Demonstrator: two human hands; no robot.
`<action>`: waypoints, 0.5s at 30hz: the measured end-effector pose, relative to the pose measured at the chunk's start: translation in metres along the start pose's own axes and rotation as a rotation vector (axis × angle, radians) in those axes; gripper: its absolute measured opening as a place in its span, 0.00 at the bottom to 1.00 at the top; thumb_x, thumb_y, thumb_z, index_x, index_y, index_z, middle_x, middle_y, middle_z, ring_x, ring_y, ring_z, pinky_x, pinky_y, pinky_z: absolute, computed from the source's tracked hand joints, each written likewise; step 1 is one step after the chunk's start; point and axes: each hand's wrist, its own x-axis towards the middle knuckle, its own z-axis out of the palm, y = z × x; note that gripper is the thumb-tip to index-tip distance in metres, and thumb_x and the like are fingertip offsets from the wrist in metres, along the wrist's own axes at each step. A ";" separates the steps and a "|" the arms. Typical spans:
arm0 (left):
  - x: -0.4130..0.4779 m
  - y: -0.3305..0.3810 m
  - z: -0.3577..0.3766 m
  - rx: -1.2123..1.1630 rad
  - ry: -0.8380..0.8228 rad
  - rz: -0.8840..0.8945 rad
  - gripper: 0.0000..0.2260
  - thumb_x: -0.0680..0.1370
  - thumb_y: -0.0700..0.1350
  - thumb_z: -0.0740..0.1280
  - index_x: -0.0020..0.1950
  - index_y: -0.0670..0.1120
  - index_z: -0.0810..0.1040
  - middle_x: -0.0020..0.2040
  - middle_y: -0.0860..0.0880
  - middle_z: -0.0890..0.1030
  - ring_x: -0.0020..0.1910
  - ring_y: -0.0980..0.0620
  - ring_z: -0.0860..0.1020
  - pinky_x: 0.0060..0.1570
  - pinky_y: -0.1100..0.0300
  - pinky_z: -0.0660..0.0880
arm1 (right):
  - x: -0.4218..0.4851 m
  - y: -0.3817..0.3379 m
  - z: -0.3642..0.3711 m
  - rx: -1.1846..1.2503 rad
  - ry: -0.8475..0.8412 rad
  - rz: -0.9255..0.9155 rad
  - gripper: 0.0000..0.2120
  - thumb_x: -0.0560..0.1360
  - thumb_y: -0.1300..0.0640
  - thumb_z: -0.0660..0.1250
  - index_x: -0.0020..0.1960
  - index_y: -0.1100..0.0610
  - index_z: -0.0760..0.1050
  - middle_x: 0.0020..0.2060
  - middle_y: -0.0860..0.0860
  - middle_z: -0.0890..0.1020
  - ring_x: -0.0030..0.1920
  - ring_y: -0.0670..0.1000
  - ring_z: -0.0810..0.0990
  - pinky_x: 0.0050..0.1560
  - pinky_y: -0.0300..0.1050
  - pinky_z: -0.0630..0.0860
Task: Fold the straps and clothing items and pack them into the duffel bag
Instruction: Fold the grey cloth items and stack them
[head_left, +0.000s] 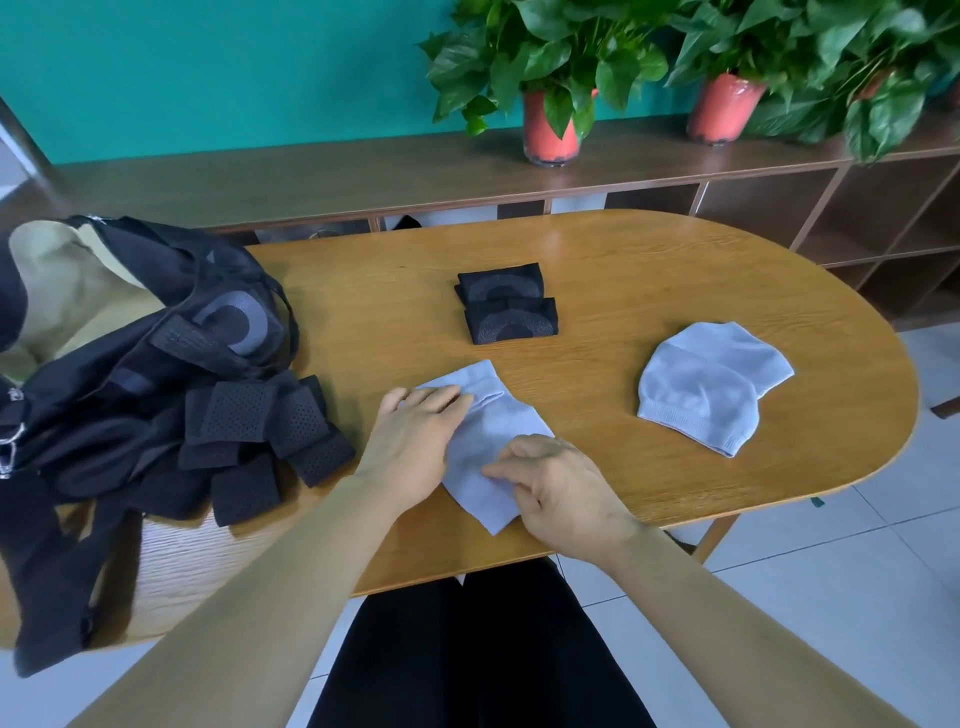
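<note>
Right of the black duffel bag (130, 364), on the oval wooden table (675, 270): pale grey knit cloth piece (488, 431), mid-fold. Left hand (415, 436) presses it flat, grip open; right hand (561, 493) grip pinches its edge. Next, probably: fold over, crease; black perforated straps (260, 436) against the bag still unpacked.

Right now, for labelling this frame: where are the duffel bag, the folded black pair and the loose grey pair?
duffel bag (104, 410), head view, black side wall.
folded black pair (511, 322), head view, middle of nearer piece.
loose grey pair (698, 402), head view, middle of nearer piece.
</note>
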 end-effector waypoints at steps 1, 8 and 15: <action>-0.005 0.000 -0.001 -0.018 0.019 0.012 0.25 0.76 0.35 0.60 0.73 0.49 0.66 0.74 0.51 0.65 0.72 0.51 0.63 0.67 0.57 0.48 | 0.000 0.000 -0.004 -0.001 0.036 -0.005 0.22 0.67 0.59 0.51 0.49 0.55 0.83 0.41 0.50 0.81 0.41 0.55 0.80 0.46 0.45 0.76; -0.059 0.027 0.002 -0.041 0.027 0.097 0.24 0.79 0.54 0.50 0.70 0.47 0.71 0.72 0.46 0.70 0.71 0.49 0.68 0.69 0.54 0.52 | -0.010 0.020 -0.028 -0.192 -0.019 0.128 0.24 0.67 0.67 0.59 0.58 0.54 0.80 0.61 0.52 0.79 0.61 0.56 0.76 0.56 0.54 0.74; -0.073 0.043 0.002 -0.058 -0.038 0.035 0.35 0.75 0.61 0.34 0.77 0.51 0.58 0.78 0.52 0.57 0.76 0.55 0.55 0.71 0.52 0.44 | -0.026 -0.016 -0.021 -0.254 -0.203 0.142 0.23 0.74 0.63 0.55 0.68 0.54 0.71 0.68 0.49 0.72 0.63 0.54 0.68 0.63 0.48 0.68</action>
